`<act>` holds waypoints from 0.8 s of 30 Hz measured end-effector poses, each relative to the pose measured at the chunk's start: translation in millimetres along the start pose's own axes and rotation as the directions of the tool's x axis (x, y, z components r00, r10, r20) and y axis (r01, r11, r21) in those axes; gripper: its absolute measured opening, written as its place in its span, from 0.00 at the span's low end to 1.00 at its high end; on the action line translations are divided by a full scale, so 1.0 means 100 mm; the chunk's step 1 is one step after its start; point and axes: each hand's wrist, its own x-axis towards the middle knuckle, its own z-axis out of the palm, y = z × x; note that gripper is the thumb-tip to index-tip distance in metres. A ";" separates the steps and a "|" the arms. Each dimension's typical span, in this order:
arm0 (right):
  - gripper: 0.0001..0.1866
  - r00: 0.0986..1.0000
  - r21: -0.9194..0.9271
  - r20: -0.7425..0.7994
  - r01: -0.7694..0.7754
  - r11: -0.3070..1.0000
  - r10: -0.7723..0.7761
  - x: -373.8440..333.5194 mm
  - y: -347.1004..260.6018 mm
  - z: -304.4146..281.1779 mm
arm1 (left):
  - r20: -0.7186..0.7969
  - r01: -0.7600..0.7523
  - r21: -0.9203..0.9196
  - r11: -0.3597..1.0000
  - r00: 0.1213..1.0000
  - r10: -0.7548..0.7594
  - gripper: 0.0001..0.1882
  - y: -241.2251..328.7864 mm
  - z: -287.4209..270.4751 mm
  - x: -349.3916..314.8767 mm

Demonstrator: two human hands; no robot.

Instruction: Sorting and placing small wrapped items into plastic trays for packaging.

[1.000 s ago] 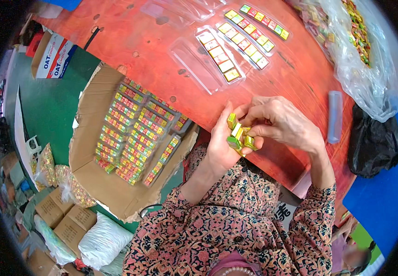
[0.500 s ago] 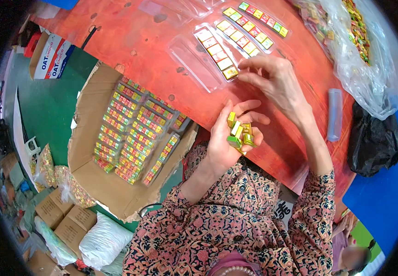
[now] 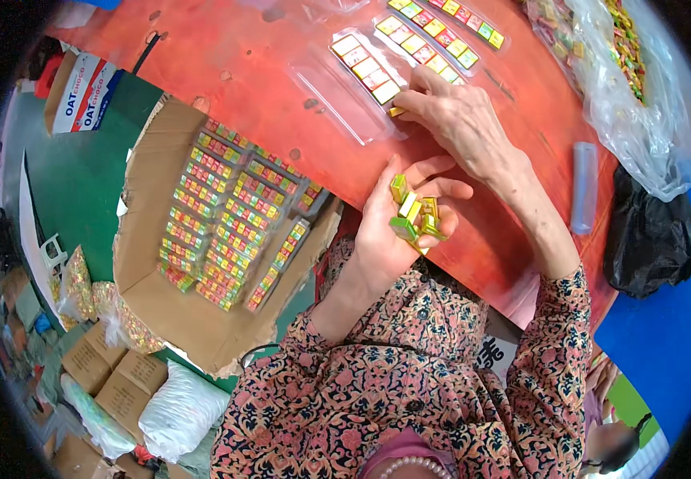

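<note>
Yellow block (image 3: 396,112) was pinched by the fingers of the right hand (image 3: 464,121) at the near end of a clear tray (image 3: 356,77) on the desk (image 3: 242,96); placement seemed under way, the next move calling for square seating. Left hand (image 3: 384,233), fingers spread, cradled more blocks (image 3: 409,209).

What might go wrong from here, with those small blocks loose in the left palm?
Two risks stand out. The small blocks lie loose in the cupped left hand at the edge of the red table, so one might slip and drop off. The right hand has its fingertips at the yellow block ending a row of blocks; a nudge could knock that row askew.
</note>
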 end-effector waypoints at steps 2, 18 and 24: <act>0.05 0.999 0.058 -0.046 -0.009 0.998 0.012 -0.04 0.00 -0.05 | 0.005 0.014 -0.012 1.000 1.000 -0.014 0.30 0.01 0.02 0.00; 0.08 0.989 0.416 0.136 -0.104 0.904 0.051 -0.37 -0.36 -0.41 | -0.115 -0.058 0.245 0.968 0.989 0.088 0.29 -0.06 -0.06 -0.02; 0.05 0.993 0.439 0.111 -0.025 0.898 -0.027 -0.34 -0.43 -0.26 | -0.188 -0.102 0.199 0.975 0.972 0.140 0.25 -0.08 0.00 -0.05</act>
